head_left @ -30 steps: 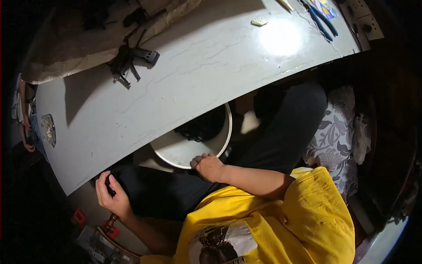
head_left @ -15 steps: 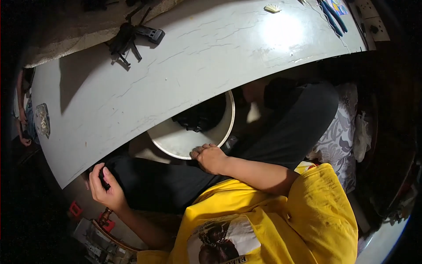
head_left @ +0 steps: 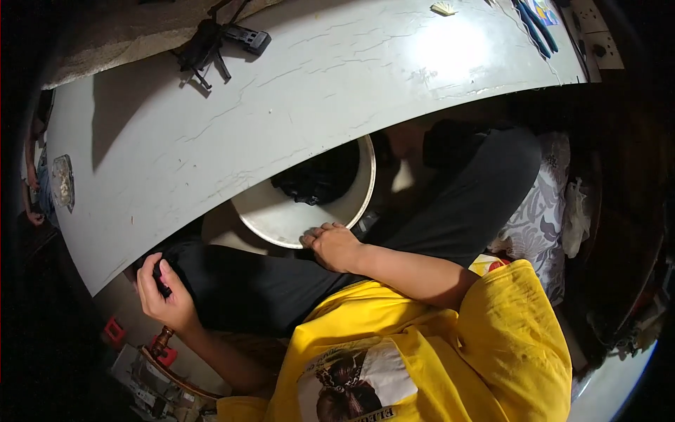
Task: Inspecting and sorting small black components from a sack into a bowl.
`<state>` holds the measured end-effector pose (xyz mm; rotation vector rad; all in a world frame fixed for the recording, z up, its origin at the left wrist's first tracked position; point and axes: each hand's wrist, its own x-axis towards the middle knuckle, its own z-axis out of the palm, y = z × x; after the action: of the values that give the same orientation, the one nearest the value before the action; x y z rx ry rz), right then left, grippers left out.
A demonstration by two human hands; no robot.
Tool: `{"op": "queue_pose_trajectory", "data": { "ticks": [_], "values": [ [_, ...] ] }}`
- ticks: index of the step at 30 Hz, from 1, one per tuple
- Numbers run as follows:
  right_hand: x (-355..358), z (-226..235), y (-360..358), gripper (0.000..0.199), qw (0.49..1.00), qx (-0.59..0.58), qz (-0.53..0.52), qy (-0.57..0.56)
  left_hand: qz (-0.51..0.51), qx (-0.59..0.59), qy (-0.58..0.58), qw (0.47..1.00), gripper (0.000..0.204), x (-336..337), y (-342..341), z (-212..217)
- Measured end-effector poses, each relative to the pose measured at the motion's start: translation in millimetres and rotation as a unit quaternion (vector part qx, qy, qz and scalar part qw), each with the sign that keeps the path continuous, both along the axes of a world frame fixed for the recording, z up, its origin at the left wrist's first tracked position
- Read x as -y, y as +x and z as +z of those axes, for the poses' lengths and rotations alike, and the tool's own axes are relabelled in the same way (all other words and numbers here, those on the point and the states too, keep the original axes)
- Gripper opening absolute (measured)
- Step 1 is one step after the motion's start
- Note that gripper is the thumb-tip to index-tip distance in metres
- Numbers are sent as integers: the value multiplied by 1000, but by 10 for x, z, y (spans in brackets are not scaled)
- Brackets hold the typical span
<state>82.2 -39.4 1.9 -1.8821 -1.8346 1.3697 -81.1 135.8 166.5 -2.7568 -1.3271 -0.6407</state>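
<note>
My right hand (head_left: 332, 246) rests at the near rim of a round white bucket (head_left: 278, 218), its fingers bent over the edge. Inside the bucket lies a bundle of black material (head_left: 309, 186), partly hidden by the table edge above it. My left hand (head_left: 166, 294) is raised beside my left knee, below the table's front left corner. Its fingers curl toward the thumb around something dark; against the black trousers I cannot make out what that is.
Across the front stretches a white table (head_left: 232, 155) with dark streaks. On it stand a black folding stand (head_left: 204, 49), blue-handled pliers (head_left: 536, 29) and a clear packet (head_left: 63, 183). A patterned cushion (head_left: 534, 232) lies at my right. Another person's arm (head_left: 31, 169) shows far left.
The view has shifted slightly. My right hand stays at the bucket's rim, and my left hand keeps its curled shape beside the knee.
</note>
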Motion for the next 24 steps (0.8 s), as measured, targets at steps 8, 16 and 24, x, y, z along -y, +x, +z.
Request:
{"op": "queue_pose_trajectory", "data": {
  "ticks": [8,16,24],
  "values": [
    [-59,125,83,28,998,-43,-27,22,2,-17,-104,994,10,206,185,4],
    [-75,415,72,19,888,-348,-286,95,-69,-59,-323,942,25,852,491,-506],
    [-115,363,125,23,910,-331,-250,-15,-98,-131,-363,917,45,1013,586,-672]
  ]
}}
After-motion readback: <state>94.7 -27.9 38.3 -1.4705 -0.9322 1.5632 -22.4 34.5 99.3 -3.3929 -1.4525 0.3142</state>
